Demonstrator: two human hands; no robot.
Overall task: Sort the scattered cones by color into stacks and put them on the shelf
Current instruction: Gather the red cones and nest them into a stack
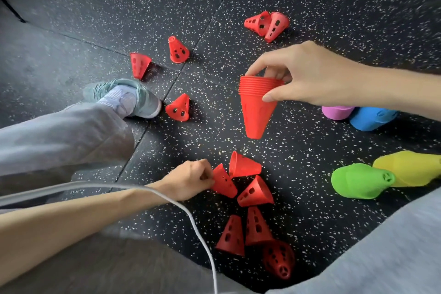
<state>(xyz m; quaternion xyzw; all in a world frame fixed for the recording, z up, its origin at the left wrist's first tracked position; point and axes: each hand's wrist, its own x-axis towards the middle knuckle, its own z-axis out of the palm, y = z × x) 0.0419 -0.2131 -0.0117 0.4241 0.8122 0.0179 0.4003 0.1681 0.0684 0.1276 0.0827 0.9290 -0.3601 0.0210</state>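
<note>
Red cones gathered from a speckled floor (310, 7).

A red stack (256, 105) is held above the floor, rims up, by the curled right hand (298, 74); a loose red cone (223, 181) lying below is pinched by the left hand (188, 180).

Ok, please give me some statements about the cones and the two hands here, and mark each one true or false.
1. The right hand holds a red stack wide end up. True.
2. The left hand rests flat on the floor. False: its fingers pinch a loose red cone.
3. All red cones are stacked. False: many lie scattered on the floor.
4. The green stack lies on its side beside the yellow stack. True.
5. A shoe is in view. True.
</note>
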